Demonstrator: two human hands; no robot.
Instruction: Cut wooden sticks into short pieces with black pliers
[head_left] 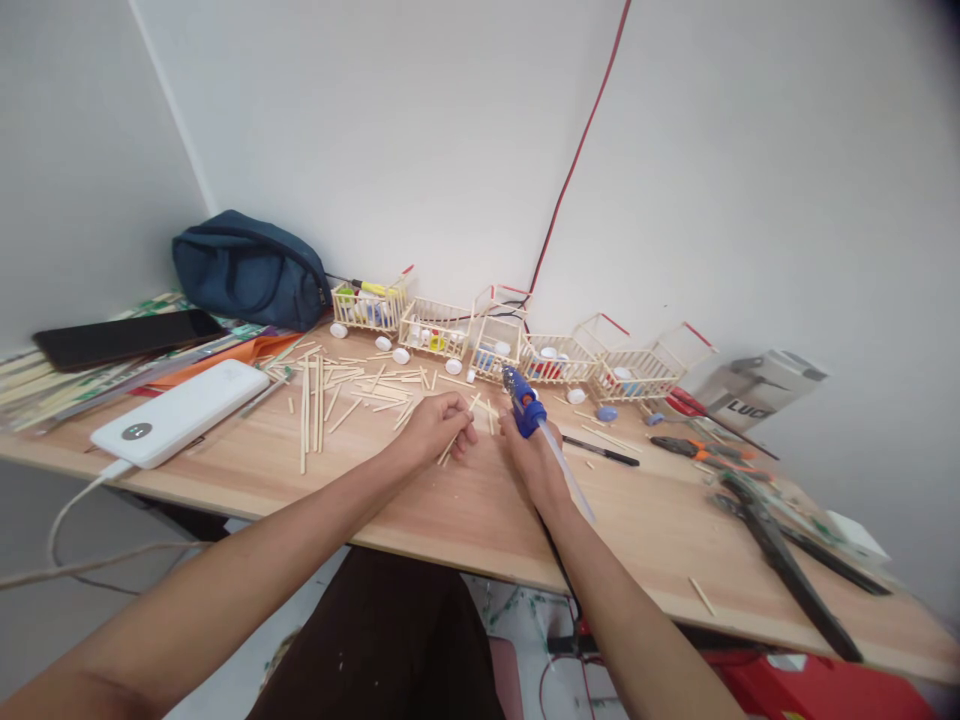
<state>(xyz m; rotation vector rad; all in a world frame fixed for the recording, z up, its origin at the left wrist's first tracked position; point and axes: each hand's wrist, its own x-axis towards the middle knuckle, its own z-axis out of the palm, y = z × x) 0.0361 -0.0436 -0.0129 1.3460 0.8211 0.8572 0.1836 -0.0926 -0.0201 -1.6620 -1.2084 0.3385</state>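
Observation:
Between the fingers of my left hand (437, 428) are thin wooden sticks (448, 451), held just above the tabletop near the middle. My right hand (534, 462) is wrapped round a blue hot glue gun (524, 402). A clear glue stick (564, 470) runs out of its back end, toward my wrist. The nozzle faces away from me, toward a row of small carts built of sticks. Close beyond the gun stands one such cart (495, 345). Cut sticks (311, 405) lie scattered left of my left hand.
At the back left are a blue pouch (251, 268), a black phone (127, 338) and a white power bank (184, 410). A black pen (601, 450) lies right of my right hand. Orange-handled pliers (701, 450), a long black tool (791, 570) and a box (765, 388) are farther right.

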